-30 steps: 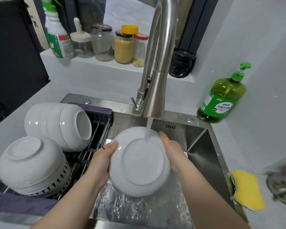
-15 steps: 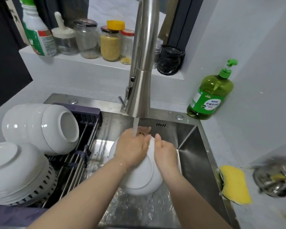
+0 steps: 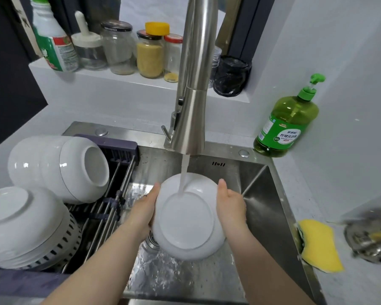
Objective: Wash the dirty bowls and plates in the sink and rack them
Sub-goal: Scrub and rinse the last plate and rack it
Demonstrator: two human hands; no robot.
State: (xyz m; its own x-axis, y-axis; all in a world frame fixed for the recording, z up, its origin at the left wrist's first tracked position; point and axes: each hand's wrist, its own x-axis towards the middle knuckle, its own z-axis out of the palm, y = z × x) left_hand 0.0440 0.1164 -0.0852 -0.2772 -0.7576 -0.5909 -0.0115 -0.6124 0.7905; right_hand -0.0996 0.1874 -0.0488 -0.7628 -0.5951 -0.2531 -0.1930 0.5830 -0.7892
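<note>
Bowl (image 3: 188, 219): white, held between both hands above the sink basin, tilted with the underside and foot ring facing the camera.
Left hand (image 3: 144, 209): gripping the bowl's left rim, thumb laid along the edge, fingers hidden behind the bowl.
Right hand (image 3: 230, 204): gripping the bowl's right rim, thumb pointing up beside the edge, fingers hidden behind the bowl.
Tap (image 3: 194, 84): brushed steel, rising from the back of the sink, spout directly above the bowl.
Water (image 3: 184, 172): running in a thin stream, landing on the upper part of the bowl's underside.
Sink (image 3: 262, 194): stainless steel, floor wet and splashed below the bowl.
Rack (image 3: 110, 194): metal bars with a dark frame, spanning the left part of the sink.
Stacked bowls (image 3: 59, 168): white, nested and lying on their side at the back of the rack, bases toward the sink.
Upturned bowls (image 3: 20, 223): white, nested upside down in a perforated basket (image 3: 59, 249) at the front of the rack.
Soap bottle (image 3: 287, 126): green, pump top, upright on the counter at the sink's back right corner.
Sponge (image 3: 319, 245): yellow, lying on the counter just beside the sink's right edge.
Jars (image 3: 150, 53): row on the ledge behind the tap, next to a black bag (image 3: 231, 77).
</note>
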